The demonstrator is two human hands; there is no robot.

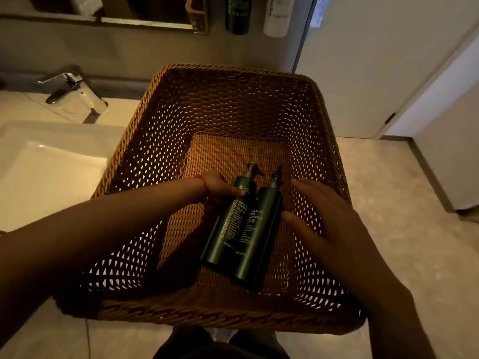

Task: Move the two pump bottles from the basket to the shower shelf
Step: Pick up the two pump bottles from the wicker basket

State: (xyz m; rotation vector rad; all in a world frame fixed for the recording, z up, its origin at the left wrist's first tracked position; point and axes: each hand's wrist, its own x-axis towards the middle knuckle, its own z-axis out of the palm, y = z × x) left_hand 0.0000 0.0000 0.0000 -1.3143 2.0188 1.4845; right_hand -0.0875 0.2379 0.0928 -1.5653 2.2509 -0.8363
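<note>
Bottles lie side by side in basket point(160, 99): shampoo bottle point(228, 224), cleanser bottle point(255, 242). Left hand point(220, 187) grip grasping shampoo bottle; right hand point(324, 218) released, beside cleanser bottle.

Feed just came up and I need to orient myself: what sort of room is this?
Most likely a bathroom. A white sink with a chrome faucet sits at the left, a mirror hangs above it, and the wicker basket holds two dark green pump bottles of shampoo and body cleanser.
</note>
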